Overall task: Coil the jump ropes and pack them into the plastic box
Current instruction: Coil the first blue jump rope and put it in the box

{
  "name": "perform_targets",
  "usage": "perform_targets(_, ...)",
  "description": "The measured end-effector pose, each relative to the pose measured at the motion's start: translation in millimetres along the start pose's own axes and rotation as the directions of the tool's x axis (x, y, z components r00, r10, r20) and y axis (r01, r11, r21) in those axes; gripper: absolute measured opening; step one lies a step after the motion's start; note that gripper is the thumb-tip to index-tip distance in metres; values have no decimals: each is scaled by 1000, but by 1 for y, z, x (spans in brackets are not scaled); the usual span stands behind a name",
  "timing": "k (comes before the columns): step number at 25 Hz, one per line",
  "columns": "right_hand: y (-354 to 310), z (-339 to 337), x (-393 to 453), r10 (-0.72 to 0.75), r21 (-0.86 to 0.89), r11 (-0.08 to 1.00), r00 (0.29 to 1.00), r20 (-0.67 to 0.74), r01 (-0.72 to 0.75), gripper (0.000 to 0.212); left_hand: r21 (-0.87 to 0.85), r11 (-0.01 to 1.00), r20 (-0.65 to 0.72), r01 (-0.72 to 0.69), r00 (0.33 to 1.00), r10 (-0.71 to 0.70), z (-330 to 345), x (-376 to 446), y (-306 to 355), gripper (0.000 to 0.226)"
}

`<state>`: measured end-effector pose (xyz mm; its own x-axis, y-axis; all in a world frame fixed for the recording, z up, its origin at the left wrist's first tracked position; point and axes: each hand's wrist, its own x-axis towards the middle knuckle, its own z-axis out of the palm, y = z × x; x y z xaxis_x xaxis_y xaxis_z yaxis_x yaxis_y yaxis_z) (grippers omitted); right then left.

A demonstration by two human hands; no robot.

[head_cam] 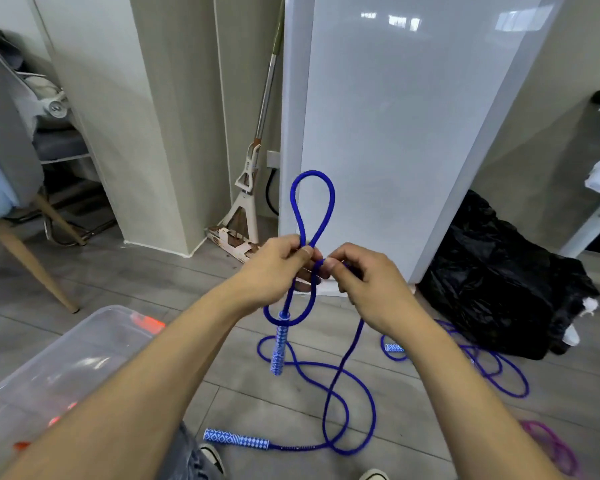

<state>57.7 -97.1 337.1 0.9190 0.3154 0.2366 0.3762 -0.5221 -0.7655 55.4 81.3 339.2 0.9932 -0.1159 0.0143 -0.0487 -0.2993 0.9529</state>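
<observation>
Head view, item: blue jump rope [329, 386], one loop [313, 206] raised upright above the hands; the rest trails in loose curves on the grey floor [153, 271].
Handles: one patterned handle [280, 344] hangs just below the left hand; the other handle [235, 439] lies on the floor near the shoes.
Why held so: judged a first turn of the coil, the cord gathered at one crossing so further turns can stack there.
Left hand [274, 268]: fingers curled, thumb pinching the cord at the base of the loop.
Right hand [364, 282]: fingers curled, pinching the cord just beside the left.
Plastic box [84, 341]: clear, lower left, near the left forearm; contents blurred, with orange patches showing.
Awaiting: second blue rope [499, 368] and purple rope [551, 445], loose on the floor at right.
Surroundings: black bag [492, 271], mop [246, 188].
</observation>
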Motion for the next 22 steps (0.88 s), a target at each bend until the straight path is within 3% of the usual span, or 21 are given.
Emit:
perform_targets(6,1,-1,0,88,76,994,992,-87,-81,20,-21,999,99,-35,994,37,14,-2,0,26)
perform_targets(13,2,0,1,69,49,997,994,-84,-65,24,-9,1000,285,9,958,-6,5,-2,-3,24)
perform_targets(15,4,-5,3,92,157,984,995,-23,-88,26,-28,999,141,-19,990,23,2,1,-3,24)
perform_targets(17,10,-15,5,145,253,955,988,51,-153,29,-83,996,-156,-41,987,28,-6,7,-3,24)
perform_targets(19,21,-29,3,206,134,965,966,155,-227,33,-226,971,-432,-77,901,-29,-20,14,-4,24)
perform_targets(22,40,-47,-3,347,-127,938,888,301,-323,39,-463,877,-577,-129,795,-187,-40,22,-12,23)
